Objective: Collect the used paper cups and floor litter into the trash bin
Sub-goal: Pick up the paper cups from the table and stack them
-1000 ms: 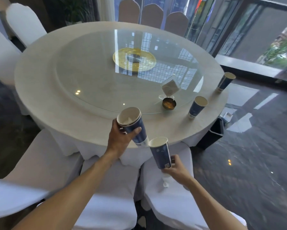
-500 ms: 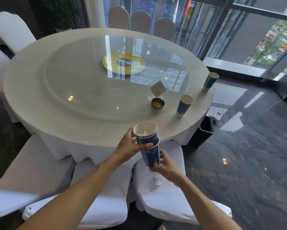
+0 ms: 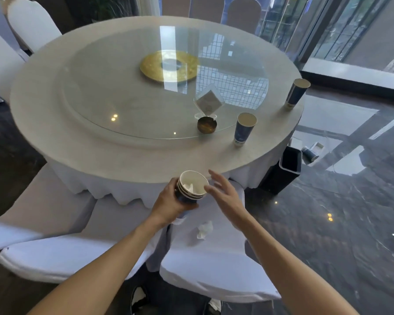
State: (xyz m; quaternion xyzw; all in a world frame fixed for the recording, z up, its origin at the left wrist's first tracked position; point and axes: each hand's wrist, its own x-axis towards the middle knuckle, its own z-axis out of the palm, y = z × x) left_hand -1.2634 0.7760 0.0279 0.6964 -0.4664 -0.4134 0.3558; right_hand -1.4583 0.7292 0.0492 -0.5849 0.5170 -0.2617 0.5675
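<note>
Head view: stacking used cups at the surface's near edge.
Left grip clasping nested blue paper cups; right grip spread, empty. Next, probably: fetching the blue paper cup near the right edge.

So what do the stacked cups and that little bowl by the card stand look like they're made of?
Stacked cups: apparently paper, matte blue outside, white rolled rims nested together. Little bowl: likely metal, brass-coloured with a dull shine, though glazed ceramic can't be ruled out.

Left hand: arm extended forward, fingers wrapped around a stack of nested paper cups. Right hand: arm extended, fingers spread, palm open just beside the stack's rim.
</note>
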